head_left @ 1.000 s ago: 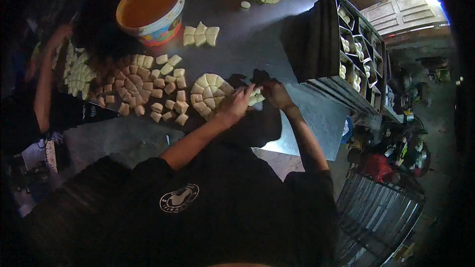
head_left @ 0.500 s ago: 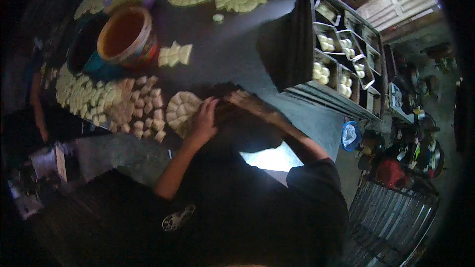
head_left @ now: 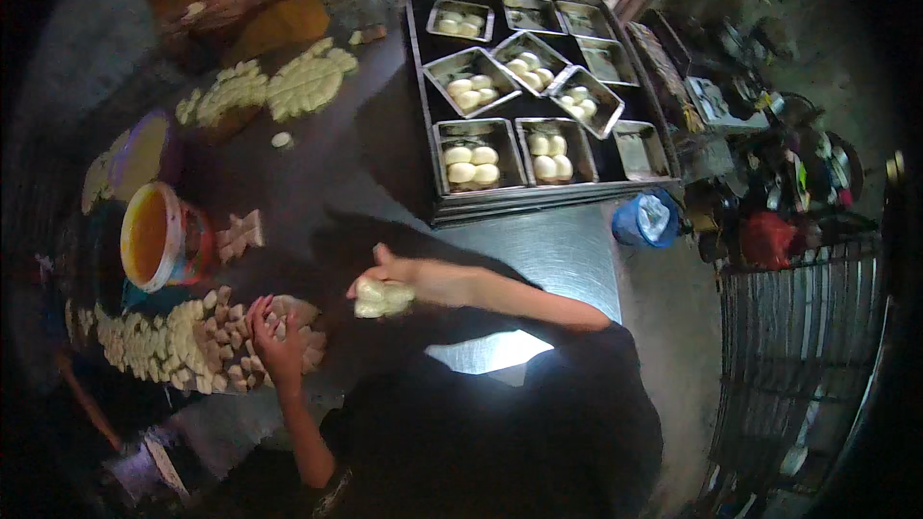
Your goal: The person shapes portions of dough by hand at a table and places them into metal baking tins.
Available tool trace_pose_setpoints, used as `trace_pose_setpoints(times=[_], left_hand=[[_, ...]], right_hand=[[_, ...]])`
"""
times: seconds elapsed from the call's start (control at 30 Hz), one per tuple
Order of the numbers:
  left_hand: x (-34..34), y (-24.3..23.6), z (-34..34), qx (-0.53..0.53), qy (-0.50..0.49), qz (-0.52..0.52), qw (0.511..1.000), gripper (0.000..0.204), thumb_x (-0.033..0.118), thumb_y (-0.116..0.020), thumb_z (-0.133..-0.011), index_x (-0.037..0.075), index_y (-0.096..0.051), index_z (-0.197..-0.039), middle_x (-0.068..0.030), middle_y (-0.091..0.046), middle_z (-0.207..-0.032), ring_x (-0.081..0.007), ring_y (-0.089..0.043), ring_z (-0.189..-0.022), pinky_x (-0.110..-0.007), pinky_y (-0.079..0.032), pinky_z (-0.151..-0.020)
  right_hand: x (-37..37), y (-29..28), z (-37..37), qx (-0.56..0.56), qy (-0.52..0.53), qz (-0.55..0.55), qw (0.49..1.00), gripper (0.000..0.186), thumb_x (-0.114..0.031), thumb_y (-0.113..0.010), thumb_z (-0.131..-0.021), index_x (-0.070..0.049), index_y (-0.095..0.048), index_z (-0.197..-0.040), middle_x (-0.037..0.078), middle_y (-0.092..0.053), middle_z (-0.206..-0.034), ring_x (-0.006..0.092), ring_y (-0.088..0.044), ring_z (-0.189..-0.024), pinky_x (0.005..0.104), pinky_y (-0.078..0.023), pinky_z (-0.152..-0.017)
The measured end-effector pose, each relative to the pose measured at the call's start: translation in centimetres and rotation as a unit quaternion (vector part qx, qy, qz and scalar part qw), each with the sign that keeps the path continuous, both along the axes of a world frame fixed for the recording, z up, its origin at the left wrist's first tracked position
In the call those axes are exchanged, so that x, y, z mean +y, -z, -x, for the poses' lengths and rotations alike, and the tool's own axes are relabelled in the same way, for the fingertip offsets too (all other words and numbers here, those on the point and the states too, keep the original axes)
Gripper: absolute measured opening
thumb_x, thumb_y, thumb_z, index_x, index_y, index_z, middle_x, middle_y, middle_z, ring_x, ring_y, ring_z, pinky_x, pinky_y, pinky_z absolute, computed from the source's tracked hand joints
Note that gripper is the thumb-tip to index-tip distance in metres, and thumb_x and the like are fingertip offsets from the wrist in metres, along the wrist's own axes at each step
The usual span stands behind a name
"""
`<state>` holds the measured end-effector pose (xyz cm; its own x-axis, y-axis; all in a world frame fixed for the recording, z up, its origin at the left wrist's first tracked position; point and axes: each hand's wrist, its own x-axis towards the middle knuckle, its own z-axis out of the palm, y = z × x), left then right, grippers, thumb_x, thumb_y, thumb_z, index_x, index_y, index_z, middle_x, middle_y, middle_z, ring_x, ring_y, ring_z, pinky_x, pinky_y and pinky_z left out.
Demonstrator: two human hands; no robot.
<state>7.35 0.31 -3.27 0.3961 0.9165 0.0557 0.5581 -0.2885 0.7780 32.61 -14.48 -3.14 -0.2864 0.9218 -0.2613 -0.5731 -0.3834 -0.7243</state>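
My right hand (head_left: 409,279) reaches across the metal table (head_left: 567,250), thumb raised. Its fingers curl round a few pale, smooth dough balls (head_left: 383,301) pressed together. My left hand (head_left: 276,338) rests over a sectioned round of dough (head_left: 308,327), its fingers apart and touching the pieces. Left of that hand lie many small cut dough pieces (head_left: 159,346), some in shade and some brightly lit. Up and to the right stands a large dark tray (head_left: 423,86) of metal loaf tins, several of them with dough balls inside.
An open tub (head_left: 144,231) stands at the left, with a purple-rimmed basin (head_left: 154,149) behind it. Flattened dough rounds (head_left: 310,82) lie farther back, near another person's arm (head_left: 255,0). A blue bin (head_left: 644,221) stands beyond the table's right edge.
The view has turned toward the right, bringing the tins nearer the middle. My hands have moved apart; the right now shows dough balls, and the left is at the cut pieces.
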Motion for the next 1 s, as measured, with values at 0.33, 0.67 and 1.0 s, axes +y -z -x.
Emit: trace_pose_setpoints(times=[0.33,0.67,1.0], left_hand=[[0.7,3.0,0.0,-0.051,0.114,0.014,0.992,0.038,0.009,-0.069,-0.091,0.004,-0.058,-0.127,-0.0098,-0.051,-0.135,-0.0231,-0.059,-0.115,-0.038,-0.053,-0.092],[3.4,4.8,6.5,-0.102,0.031,0.052,0.993,0.042,0.013,-0.072,-0.089,0.005,-0.059,-0.128,-0.0101,-0.06,-0.126,-0.0223,-0.061,-0.113,-0.038,-0.052,-0.092],[8.5,6.0,16.7,-0.121,0.007,0.082,0.989,0.031,0.019,-0.071,-0.092,0.005,-0.065,-0.119,-0.0107,-0.071,-0.1,-0.0208,-0.07,-0.091,-0.035,-0.055,-0.08]], right_hand=[[-22.6,-10.1,-25.2,-0.45,0.531,0.103,0.71,0.071,-0.065,-0.034,-0.102,-0.004,-0.061,-0.124,0.009,-0.065,-0.109,0.0156,-0.06,-0.097,0.032,-0.046,-0.09],[-18.4,-10.3,-24.5,-0.808,0.347,0.103,0.465,0.035,-0.018,-0.055,-0.099,0.0,-0.062,-0.128,0.018,-0.066,-0.126,0.0296,-0.064,-0.114,0.0352,-0.047,-0.099],[17.6,-11.1,9.3,-0.674,0.105,-0.183,0.708,0.019,-0.001,-0.068,-0.085,-0.004,-0.074,-0.104,0.014,-0.072,-0.098,0.0313,-0.069,-0.092,0.0379,-0.053,-0.082]])
